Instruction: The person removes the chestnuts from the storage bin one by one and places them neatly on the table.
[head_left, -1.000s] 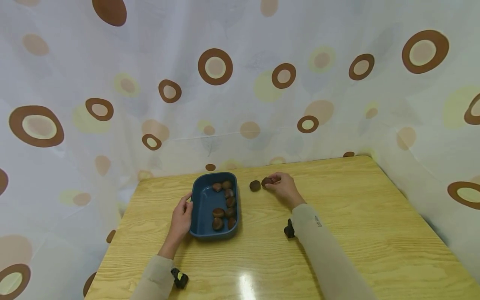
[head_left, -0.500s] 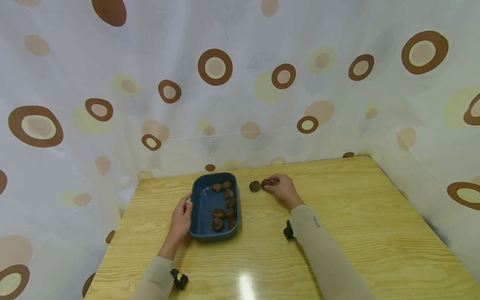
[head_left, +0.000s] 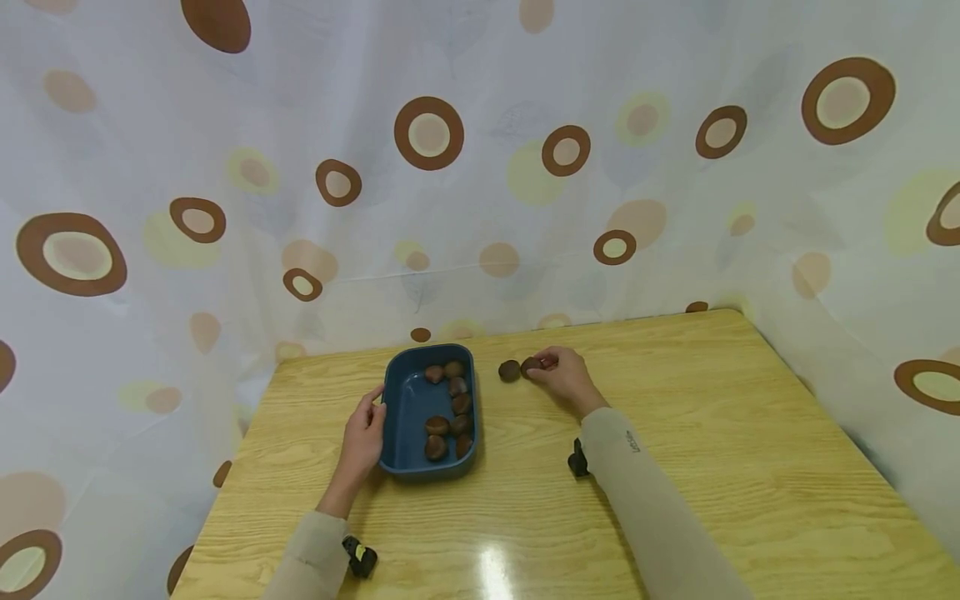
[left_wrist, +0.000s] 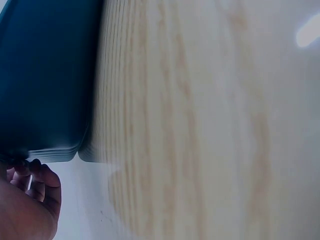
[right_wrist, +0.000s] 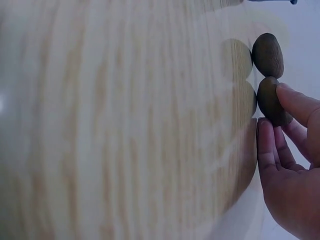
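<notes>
In the head view, a blue rectangular container stands on the table with several brown chestnuts inside, mostly along its right wall. My left hand holds the container's left side; its curled fingers meet the wall in the left wrist view. To the container's right, my right hand pinches a chestnut between thumb and fingers, low at the tabletop. Another chestnut lies just left of the pinched one, and the two appear to touch in the right wrist view.
A light wood table carries everything. Behind it and along the sides hangs a white curtain with brown and yellow circles. Small black devices are worn at both wrists.
My right hand has shifted slightly left, bringing the pinched chestnut up against the other one. The left hand and the container have stayed in place.
</notes>
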